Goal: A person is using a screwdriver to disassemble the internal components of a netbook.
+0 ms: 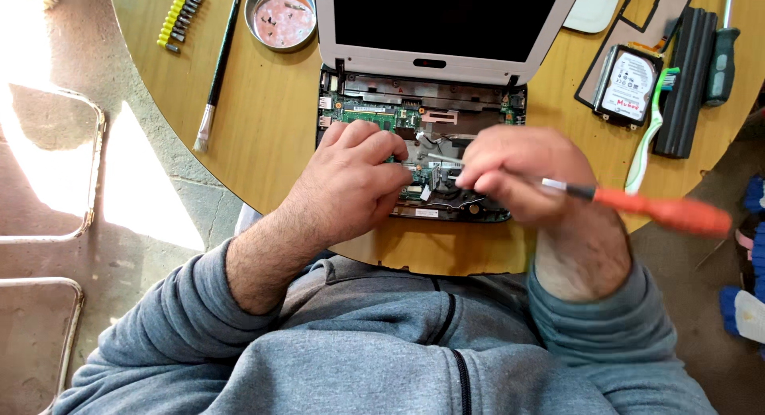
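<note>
A small white laptop (446, 60) lies open on a round wooden table (263, 120), its keyboard cover off and the green circuit board (370, 112) bare. My left hand (351, 176) rests on the left part of the board, fingers curled. My right hand (518, 172) grips an orange-handled screwdriver (661, 210); the handle sticks out to the right and the metal tip points left at the board's middle, beside a grey metal part (442, 172).
At the back left are a strip of yellow screwdriver bits (179, 17), a thin brush (219, 68) and a round tin with small screws (280, 17). At the right lie a hard drive (629, 84), a green toothbrush (649, 132), a black battery pack (685, 80) and a dark green screwdriver (721, 64).
</note>
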